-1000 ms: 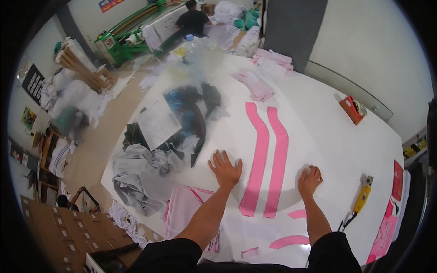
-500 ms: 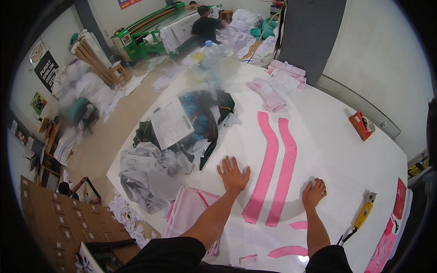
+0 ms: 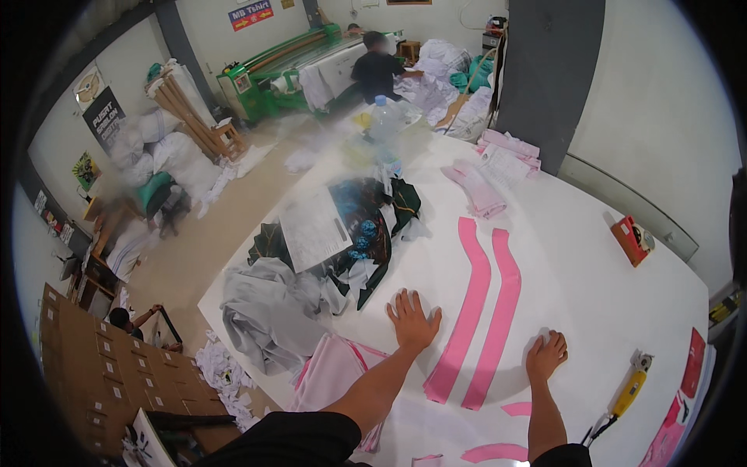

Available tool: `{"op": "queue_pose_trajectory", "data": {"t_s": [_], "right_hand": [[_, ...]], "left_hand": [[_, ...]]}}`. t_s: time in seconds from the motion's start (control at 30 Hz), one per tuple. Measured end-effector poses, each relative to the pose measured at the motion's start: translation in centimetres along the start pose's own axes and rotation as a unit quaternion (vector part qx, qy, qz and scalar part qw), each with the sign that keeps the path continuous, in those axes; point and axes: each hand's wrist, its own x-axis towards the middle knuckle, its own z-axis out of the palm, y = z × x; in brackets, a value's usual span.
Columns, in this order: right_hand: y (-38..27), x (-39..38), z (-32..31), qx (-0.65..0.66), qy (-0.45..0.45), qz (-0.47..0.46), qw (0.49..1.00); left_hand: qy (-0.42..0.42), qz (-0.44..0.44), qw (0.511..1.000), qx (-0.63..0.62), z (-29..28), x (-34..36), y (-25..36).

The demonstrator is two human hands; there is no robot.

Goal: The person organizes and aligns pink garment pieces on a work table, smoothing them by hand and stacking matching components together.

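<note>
My left hand (image 3: 414, 321) lies flat on the white table (image 3: 595, 296) with its fingers spread, holding nothing. Just right of it are two long, curved pink fabric strips (image 3: 457, 338), side by side. Beyond these strips, my right hand (image 3: 547, 356) rests on the tabletop; its fingers bend loosely, thumb apart, around nothing. Short curved pink pieces (image 3: 495, 452) are near the right forearm. A folded stack of pale pink fabric (image 3: 331, 372) sits beside my left forearm, partly hidden by it.
Grey cloth (image 3: 268, 311) and dark patterned fabric (image 3: 389, 233) under a paper sheet (image 3: 313, 229) occupy the table's left. A yellow handheld cutter (image 3: 629, 389) and a red tape dispenser (image 3: 632, 240) are at right. Pink bundles (image 3: 478, 189) and a bottle (image 3: 383, 121) stand farther back. Another person (image 3: 375, 68) works by a green machine.
The whole view has shifted, so everything appears lower and a little farther right. Both hands keep their places on the table beside the strips.
</note>
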Motion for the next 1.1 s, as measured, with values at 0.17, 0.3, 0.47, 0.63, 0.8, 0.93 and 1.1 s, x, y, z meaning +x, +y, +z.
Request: {"op": "queue_pose_trajectory", "data": {"t_s": [0.17,0.3,0.47,0.63,0.8,0.93,1.1], "right_hand": [[-0.1,0.1,-0.1,0.011,0.004,-0.007,1.000],[-0.1,0.1,0.0,0.012,0.018,-0.020,1.000],[0.3,0.0,0.6,0.012,0.032,-0.030,0.999],[0.1,0.1,0.3,0.021,0.029,-0.019,0.999],[1.8,0.4,2.1,-0.002,0.064,-0.042,0.997],[0.4,0.2,1.5,-0.018,0.048,-0.023,0.998],[0.1,0.4,0.5,-0.002,0.036,-0.013,0.999]], "left_hand": [[0.001,-0.009,1.000,-0.002,-0.1,0.1,0.0],[0.005,-0.003,1.000,0.002,0.0,0.1,-0.1],[0.016,0.000,1.000,-0.003,0.1,0.0,-0.2],[0.045,0.016,0.999,0.006,0.4,0.2,-0.2],[-0.003,0.005,1.000,0.018,0.9,0.2,0.1],[-0.029,-0.002,0.999,0.033,1.6,-0.6,-0.4],[-0.018,0.009,0.999,0.043,1.5,0.3,0.0]]}}
